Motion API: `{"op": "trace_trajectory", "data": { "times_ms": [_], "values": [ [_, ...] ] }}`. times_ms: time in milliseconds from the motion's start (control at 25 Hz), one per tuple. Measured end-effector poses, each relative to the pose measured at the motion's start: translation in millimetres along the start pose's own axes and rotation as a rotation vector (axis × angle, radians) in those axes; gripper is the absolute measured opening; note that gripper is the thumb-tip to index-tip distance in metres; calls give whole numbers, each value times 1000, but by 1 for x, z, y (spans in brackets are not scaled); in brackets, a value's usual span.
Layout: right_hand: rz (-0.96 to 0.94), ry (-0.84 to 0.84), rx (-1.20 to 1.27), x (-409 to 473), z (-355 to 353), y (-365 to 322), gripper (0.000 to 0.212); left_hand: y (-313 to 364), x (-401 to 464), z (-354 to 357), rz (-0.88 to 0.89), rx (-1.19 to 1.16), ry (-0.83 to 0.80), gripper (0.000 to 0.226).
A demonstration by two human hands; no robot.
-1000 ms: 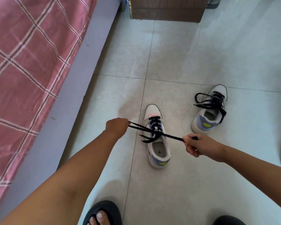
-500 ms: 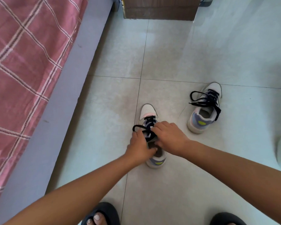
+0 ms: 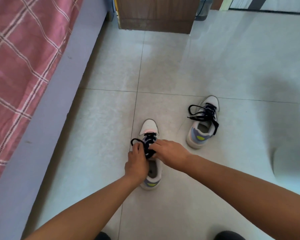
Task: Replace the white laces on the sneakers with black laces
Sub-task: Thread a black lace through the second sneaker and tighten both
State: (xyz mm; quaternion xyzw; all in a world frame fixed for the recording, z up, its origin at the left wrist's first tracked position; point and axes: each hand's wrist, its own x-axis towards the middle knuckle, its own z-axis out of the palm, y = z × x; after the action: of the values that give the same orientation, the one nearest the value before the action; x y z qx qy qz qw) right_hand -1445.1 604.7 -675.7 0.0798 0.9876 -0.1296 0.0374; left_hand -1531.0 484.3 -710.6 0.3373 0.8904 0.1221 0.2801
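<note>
Hands (image 3: 154, 156) no closer on lace (image 3: 150, 150)

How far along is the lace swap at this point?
Nearly finished. The far sneaker is already laced in black, with its ends lying loose. In hand: the left hand and right hand work the black lace over the near sneaker. Left: finishing that knot. No white laces are visible.

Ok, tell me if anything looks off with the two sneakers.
The far sneaker sits angled away from the near sneaker, and its black lace hangs loose with an end trailing onto the floor. Both hands are gathered at the near sneaker's lace. No damage shows.
</note>
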Motion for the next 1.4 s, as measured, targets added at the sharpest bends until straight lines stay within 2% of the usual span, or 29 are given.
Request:
{"op": "trace_trajectory", "data": {
  "times_ms": [80,120,160,240,280,320,400,520,560,640,800,880,1000,1080,1240,1320,1400],
  "values": [
    [296,-38,-143,-7,-18,29,55,-4,2,-2,-24,-90,-7,52],
    [474,-62,-231,-15,-26,48,56,-7,3,-5,-51,-136,-13,53],
    [605,-90,-284,-25,-31,67,51,-9,5,-8,-83,-171,-13,53],
    [717,-147,-109,-46,-22,90,24,-13,10,-15,-125,-193,-33,50],
    [701,-148,45,-54,-16,91,18,-14,11,-18,-114,-184,-55,47],
    [639,-157,123,-63,-8,87,23,-15,11,-20,-87,-168,-72,42],
    [511,-162,169,-82,-3,67,16,-16,8,-25,-47,-161,-69,32],
    [305,69,150,-110,-14,43,6,-19,0,-37,-27,-225,20,27],
    [251,173,164,-117,-22,36,8,-21,-3,-42,-37,-234,50,27],
    [152,272,183,-126,-34,21,11,-26,-6,-52,-81,-221,66,25],
    [8,236,206,-137,-26,-12,11,-54,-26,-57,-160,-185,6,22],
    [-33,130,190,-141,1,-16,13,-68,-41,-52,-189,-145,-48,24],
    [-38,-21,139,-142,42,-20,20,-77,-57,-45,-189,-75,-164,32],
    [-39,-45,146,-141,54,-19,24,-73,-58,-43,-185,-71,-205,32],
    [-53,-98,262,-137,32,-14,13,-62,-54,-47,-134,-13,-359,34],
    [144,26,327,-122,6,-1,19,-51,-49,-62,-88,230,-447,46],
    [414,87,417,-99,-14,26,18,-36,-37,-74,-41,423,-348,57]
  ]
}}
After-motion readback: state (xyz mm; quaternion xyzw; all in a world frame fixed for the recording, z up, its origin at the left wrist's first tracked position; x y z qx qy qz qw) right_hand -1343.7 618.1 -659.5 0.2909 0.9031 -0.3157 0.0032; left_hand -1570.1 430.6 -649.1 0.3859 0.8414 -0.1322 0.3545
